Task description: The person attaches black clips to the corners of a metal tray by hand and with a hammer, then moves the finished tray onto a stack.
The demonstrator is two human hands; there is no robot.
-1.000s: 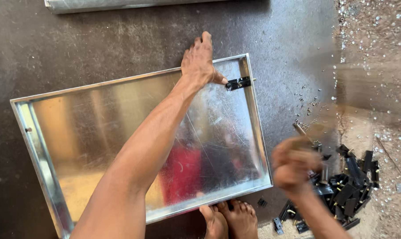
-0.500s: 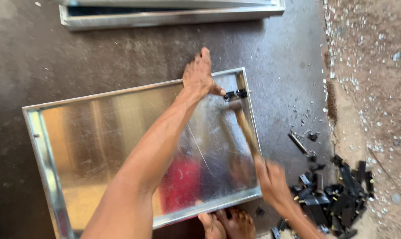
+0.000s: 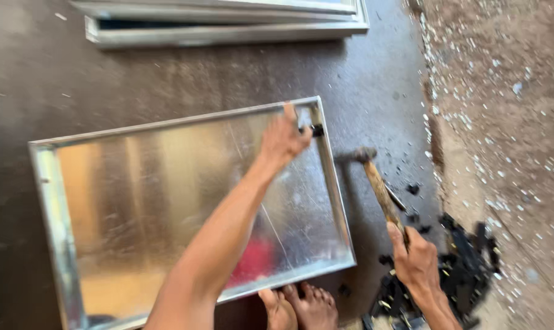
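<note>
While bare feet [image 3: 301,305] sit at the tray's near edge, right hand [image 3: 418,260] is clamped on a hammer [image 3: 377,183] beside black clips [image 3: 460,269]; left hand [image 3: 283,139] pinches a clip [image 3: 316,130] on the metal tray [image 3: 167,201] rim, floor behind.

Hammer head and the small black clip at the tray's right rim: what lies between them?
In the head view, only the raised right rim of the metal tray separates hammer head from black clip; beyond it, bare dark floor.

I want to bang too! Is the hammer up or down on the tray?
Up. The hammer, held by the right hand, sits beside the metal tray, not touching.
</note>
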